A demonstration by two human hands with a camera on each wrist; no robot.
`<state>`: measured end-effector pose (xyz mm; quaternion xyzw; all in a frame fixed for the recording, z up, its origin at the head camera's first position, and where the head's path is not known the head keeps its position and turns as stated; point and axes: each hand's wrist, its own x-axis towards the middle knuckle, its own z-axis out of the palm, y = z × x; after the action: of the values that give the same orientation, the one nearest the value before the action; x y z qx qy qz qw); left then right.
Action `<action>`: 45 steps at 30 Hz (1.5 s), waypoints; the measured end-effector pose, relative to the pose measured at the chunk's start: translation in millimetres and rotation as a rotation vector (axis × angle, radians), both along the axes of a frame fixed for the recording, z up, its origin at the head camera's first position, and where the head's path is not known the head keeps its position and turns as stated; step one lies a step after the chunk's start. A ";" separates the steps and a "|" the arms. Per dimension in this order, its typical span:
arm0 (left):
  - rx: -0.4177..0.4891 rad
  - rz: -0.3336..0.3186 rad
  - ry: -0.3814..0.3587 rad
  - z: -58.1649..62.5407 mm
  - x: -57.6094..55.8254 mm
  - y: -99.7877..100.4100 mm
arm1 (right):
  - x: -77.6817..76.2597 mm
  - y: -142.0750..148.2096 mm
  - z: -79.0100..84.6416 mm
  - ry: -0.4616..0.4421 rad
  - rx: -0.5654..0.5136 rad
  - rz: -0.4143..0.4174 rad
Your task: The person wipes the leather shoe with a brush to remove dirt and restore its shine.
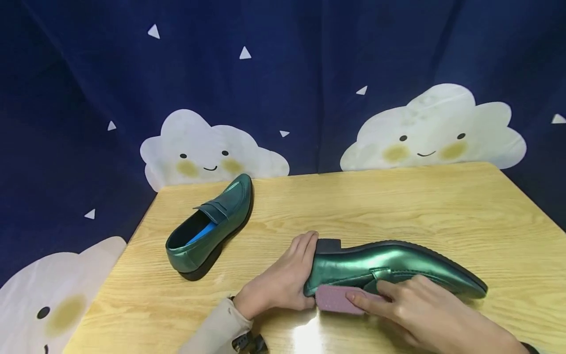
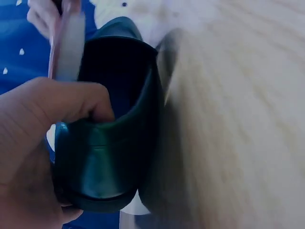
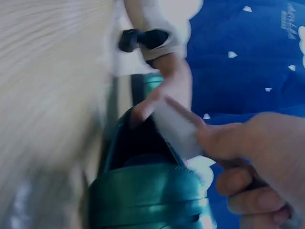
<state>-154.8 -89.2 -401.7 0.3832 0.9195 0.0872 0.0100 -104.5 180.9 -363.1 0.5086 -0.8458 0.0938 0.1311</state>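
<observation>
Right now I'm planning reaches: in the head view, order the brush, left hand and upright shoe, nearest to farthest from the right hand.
1. Brush: in the right hand's grip.
2. Left hand: just left of the brush.
3. Upright shoe: farther left and back.

A pale yellow, wood-grained table (image 1: 353, 206) carries one shiny metallic-green loafer (image 1: 227, 228) standing upright (toe towards the far edge), and a matching metallic-green loafer (image 1: 393, 256) on its side.

Navy cloth bkgd (image 1: 283, 83) behind lt wood table (image 1: 305, 206).
Smiling white clouds (image 1: 433, 115) at 8, 10 & 2 o'clock; sm. white triangles (image 1: 245, 53) scattered; bright glare (image 1: 308, 337) on table at 6.
</observation>
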 end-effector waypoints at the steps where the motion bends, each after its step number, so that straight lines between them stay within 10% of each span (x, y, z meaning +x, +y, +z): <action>1: 0.008 -0.004 -0.016 0.5 -0.9 1.2 | -0.7 0.2 1.1 -0.007 -0.022 0.001; 8: 0.014 -0.004 -0.058 3.0 -4.4 6.4 | -21.2 4.2 3.5 0.192 -0.183 -0.137; 16: -0.015 -0.012 -0.013 4.9 -5.3 8.4 | -13.7 5.2 -3.8 0.038 -0.185 0.097; 23: -0.010 -0.024 -0.071 5.2 -6.2 5.4 | -25.9 11.6 -2.5 0.208 -0.218 -0.142; 31: 0.002 -0.045 -0.105 4.2 -7.2 4.1 | -17.1 13.0 -2.8 0.053 -0.209 0.083; 38: -0.005 -0.035 -0.119 5.2 -5.6 4.1 | -21.6 16.2 0.0 0.150 -0.206 -0.118; 45: -0.016 -0.048 -0.130 6.5 -4.9 4.6 | -14.8 22.5 -0.8 -0.009 -0.214 0.042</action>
<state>-159.7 -84.7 -395.2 0.3987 0.9081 0.1042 0.0747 -119.4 203.4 -363.9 0.5089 -0.8207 0.1884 0.1788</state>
